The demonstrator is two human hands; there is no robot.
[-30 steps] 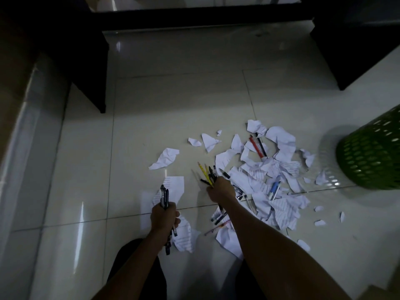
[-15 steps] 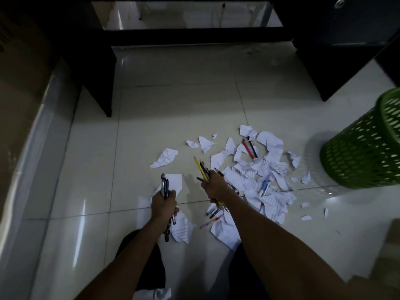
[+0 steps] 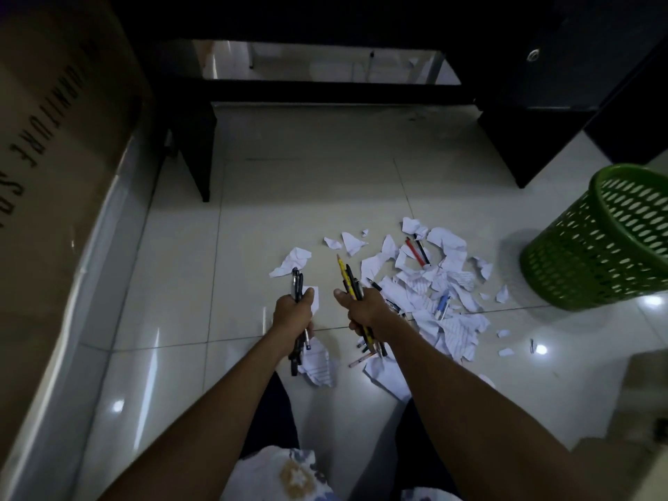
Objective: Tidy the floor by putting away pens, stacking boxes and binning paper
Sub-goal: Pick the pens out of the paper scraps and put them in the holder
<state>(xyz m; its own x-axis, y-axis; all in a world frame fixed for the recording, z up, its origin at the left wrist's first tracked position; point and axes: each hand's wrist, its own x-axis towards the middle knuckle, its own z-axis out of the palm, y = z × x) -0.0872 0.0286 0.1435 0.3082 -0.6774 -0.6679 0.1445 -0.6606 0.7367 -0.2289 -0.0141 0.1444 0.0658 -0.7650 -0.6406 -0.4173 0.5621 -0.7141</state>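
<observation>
My left hand [image 3: 293, 312] grips a bundle of dark pens [image 3: 297, 285] upright above the white tiled floor. My right hand [image 3: 365, 308] grips a second bundle of pens and pencils [image 3: 346, 274], a yellow pencil sticking out on top. Torn and crumpled paper scraps [image 3: 444, 298] lie scattered to the right of my hands. A red pen and a black pen [image 3: 415, 252] lie among the scraps, and a blue-and-white pen [image 3: 442, 305] lies further down. A green perforated bin [image 3: 600, 254] stands at the right.
A large cardboard box [image 3: 54, 175] with printed letters leans at the left. Black desk legs and panels [image 3: 195, 153] stand at the back, a black cabinet [image 3: 535, 103] at the back right. Another cardboard box corner [image 3: 647, 410] shows at the lower right.
Both hands have lifted off the floor with their bundles and come closer together. The view has tilted up, showing more of the desk and bin.
</observation>
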